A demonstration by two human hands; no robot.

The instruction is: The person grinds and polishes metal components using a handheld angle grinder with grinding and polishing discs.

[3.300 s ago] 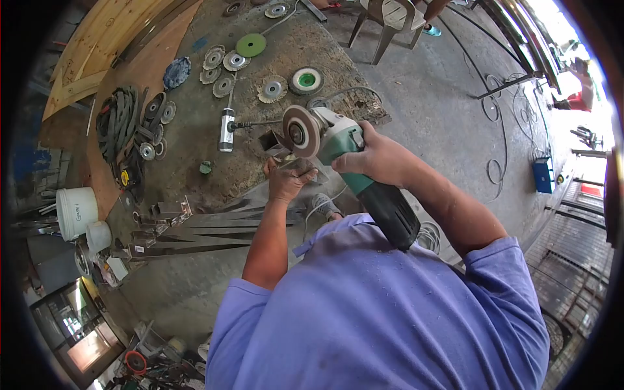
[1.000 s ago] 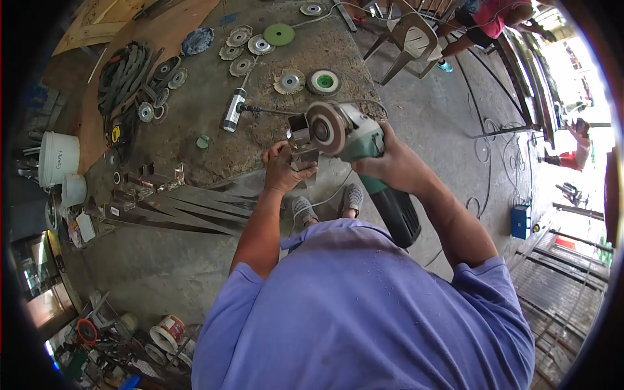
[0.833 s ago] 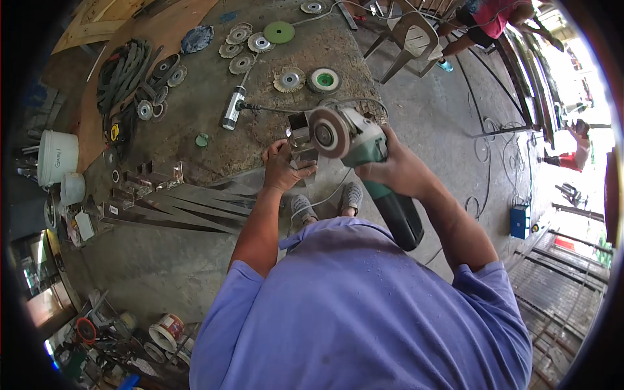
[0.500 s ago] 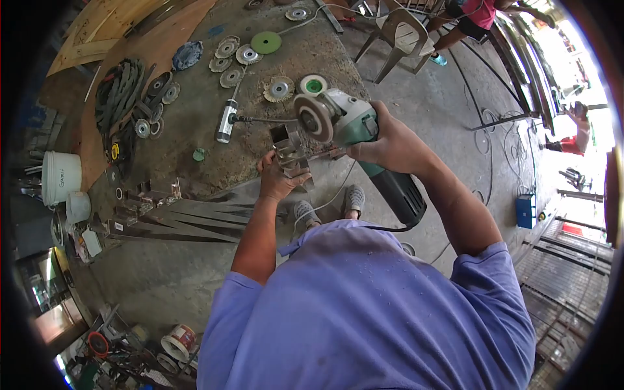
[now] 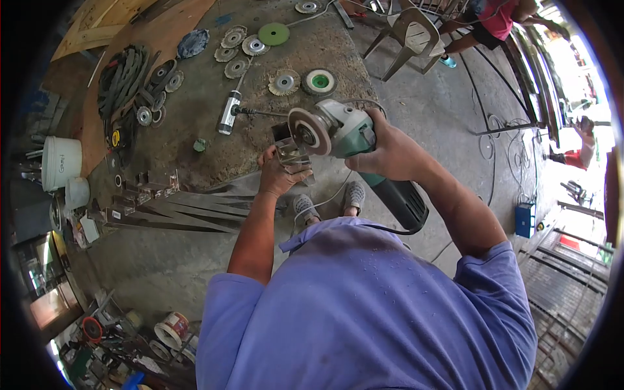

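Closest in, the person's purple shirt [image 5: 364, 305] fills the lower view, both forearms reaching out over the bench edge. The right hand [image 5: 390, 153] is wrapped tight around the green body of an angle grinder [image 5: 354, 140], fingers curled and pressed together about the housing, with the flap disc [image 5: 307, 131] facing left and held just above and beside the work. The left hand [image 5: 276, 175] pinches a small square metal tube piece [image 5: 287, 148] between thumb and fingers, propping it upright at the near edge of the worktable [image 5: 195, 91], right under the disc. I cannot tell whether disc and tube are touching; they look just apart. By my reading this is the grinding step, between passes on the tube's upper end, and the next move calls for a firm left grip and a shallow disc angle, with the fingertips kept clear of the wheel. Below the hands the sandalled feet [image 5: 328, 200] stand on the concrete. Further along the bench lie tapered steel strips [image 5: 188, 211], a silver cylinder tool [image 5: 229, 112], scattered grinding discs [image 5: 284, 82] and a coil of black cable [image 5: 123, 81]. Beyond, a plastic chair [image 5: 409, 29] stands beside another person [image 5: 494, 16].
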